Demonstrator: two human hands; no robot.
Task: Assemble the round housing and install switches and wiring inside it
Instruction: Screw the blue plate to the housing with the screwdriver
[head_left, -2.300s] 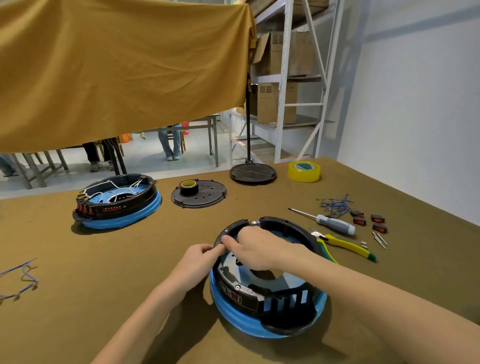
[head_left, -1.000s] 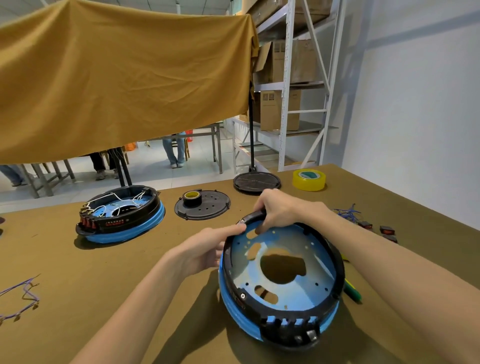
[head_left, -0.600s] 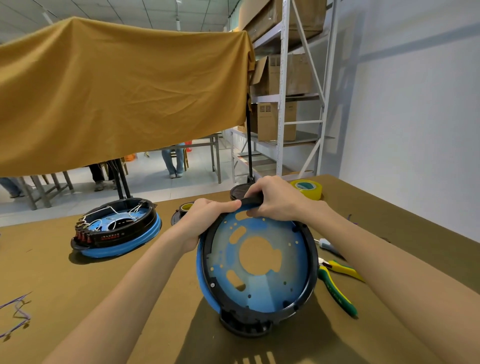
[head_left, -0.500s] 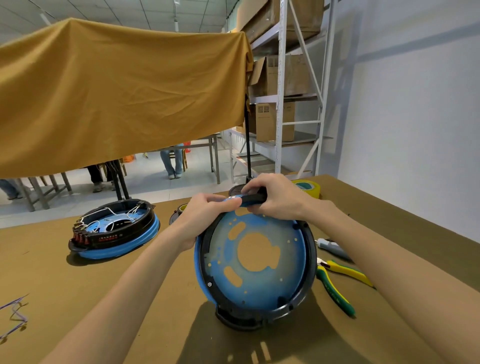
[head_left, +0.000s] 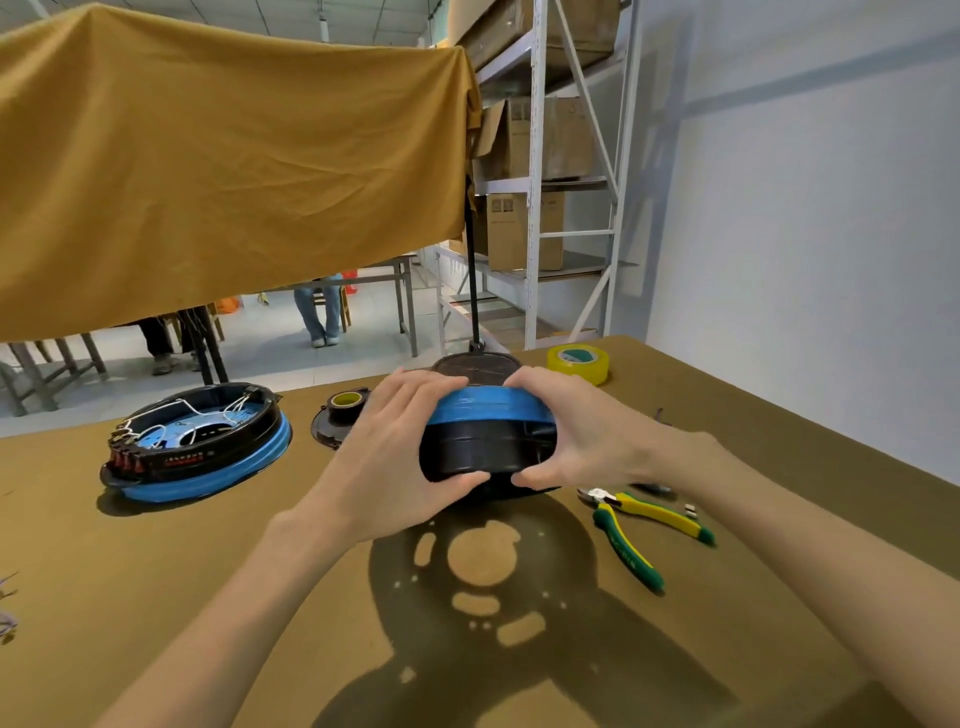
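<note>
Round housing of black plastic with a blue band (head_left: 488, 436) is held up off the brown table (head_left: 156, 597), seen edge-on, blue band uppermost; its shadow with round and slotted holes falls on the table below. Both hands clamp it from either side: the left hand (head_left: 395, 462) has fingers curled over the top rim and thumb pressed under the black edge, and the right hand (head_left: 576, 441) mirrors it, fingers over the blue band, thumb beneath. Both forearms reach in from the near edge.

One large mustard-yellow cloth (head_left: 223, 166) hangs across the back. One white metal shelf rack (head_left: 540, 182) holds brown cardboard boxes; print on them is too small to read. A second round housing, black and blue with white wires inside (head_left: 197, 449), lies flat on the table to the left, well apart; a row of red switches and red lettering on its side cannot be read. One black round plate (head_left: 332, 431) carries a small yellow tape roll (head_left: 345, 400). One larger yellow tape roll (head_left: 577, 364) sits at the far edge. One pair of yellow-and-green pliers (head_left: 639, 525) lies right of the held housing.
</note>
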